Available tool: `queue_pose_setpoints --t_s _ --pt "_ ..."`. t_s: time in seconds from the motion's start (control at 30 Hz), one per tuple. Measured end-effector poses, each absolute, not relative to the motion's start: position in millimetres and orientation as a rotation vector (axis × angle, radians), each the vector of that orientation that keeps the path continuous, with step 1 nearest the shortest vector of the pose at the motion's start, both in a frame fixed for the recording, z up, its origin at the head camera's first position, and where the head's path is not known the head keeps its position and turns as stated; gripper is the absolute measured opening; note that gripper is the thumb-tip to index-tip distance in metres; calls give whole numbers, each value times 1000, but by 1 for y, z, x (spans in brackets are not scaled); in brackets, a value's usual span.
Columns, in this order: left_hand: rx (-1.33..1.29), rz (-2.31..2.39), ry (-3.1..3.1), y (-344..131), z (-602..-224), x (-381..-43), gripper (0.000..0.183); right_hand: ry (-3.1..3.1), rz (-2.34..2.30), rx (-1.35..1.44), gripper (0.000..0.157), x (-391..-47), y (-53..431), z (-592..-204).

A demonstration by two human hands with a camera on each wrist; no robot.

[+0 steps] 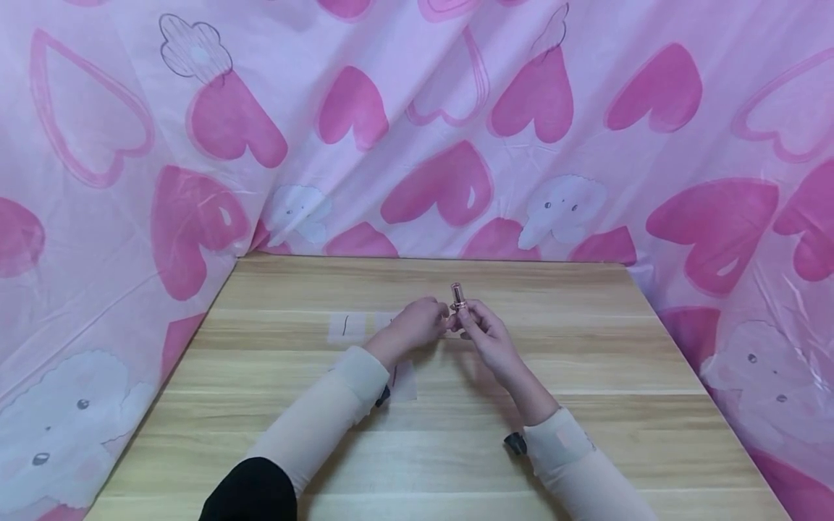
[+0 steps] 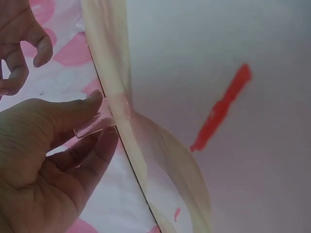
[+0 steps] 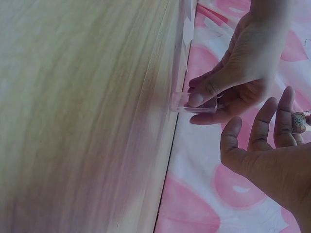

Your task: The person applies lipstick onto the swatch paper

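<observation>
In the head view, my right hand (image 1: 491, 340) holds a shiny rose-gold lipstick tube (image 1: 458, 295) upright between thumb and fingers. Only its round end piece (image 3: 298, 123) shows at the edge of the right wrist view. Close beside it on the left is my left hand (image 1: 417, 323), low over the table. Thumb and fingers of that hand pinch a clear, pinkish lipstick cap (image 2: 95, 126), seen in both wrist views. The cap's far end meets the tabletop. From the head, the left hand's own fingers hide the cap.
A light wood table (image 1: 586, 347) spreads under both hands. One paper slip with a stroke (image 1: 347, 328) lies left of the left hand; another slip (image 1: 405, 381) sits partly under the left forearm. Pink heart-print cloth (image 1: 436, 188) hangs behind and at the sides.
</observation>
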State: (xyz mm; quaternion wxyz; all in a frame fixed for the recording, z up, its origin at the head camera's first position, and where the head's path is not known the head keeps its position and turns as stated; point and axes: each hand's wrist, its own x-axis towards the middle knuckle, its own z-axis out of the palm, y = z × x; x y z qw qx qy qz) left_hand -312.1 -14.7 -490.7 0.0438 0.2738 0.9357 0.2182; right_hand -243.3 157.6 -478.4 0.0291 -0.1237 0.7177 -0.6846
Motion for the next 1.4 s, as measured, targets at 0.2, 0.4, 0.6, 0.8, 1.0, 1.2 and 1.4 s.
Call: queue_pose_setpoints --t_s 0.2,0.4,0.6,0.8,1.0,1.2,1.4 --pt "782 856 2892 -27 -477 -306 29 2223 -2100 -399 37 -243 157 -478" --pt "872 1137 2910 -43 -456 -295 32 2221 -2083 -418 38 -242 156 -478" --pt "841 1568 2725 -56 -442 -284 40 2243 -2069 -447 33 -240 155 -479" --pt "633 1934 2569 -67 -429 -278 43 2246 -2063 -455 27 -237 153 -483" --pt "620 2168 2320 -71 -423 -278 41 2242 -2058 -487 31 -234 148 -483" --pt "667 2088 2354 -69 -421 -276 37 2247 -2046 -535 26 -234 147 -485" --pt "697 1990 2440 -69 -420 -272 37 2241 -2045 -549 24 -234 145 -485"
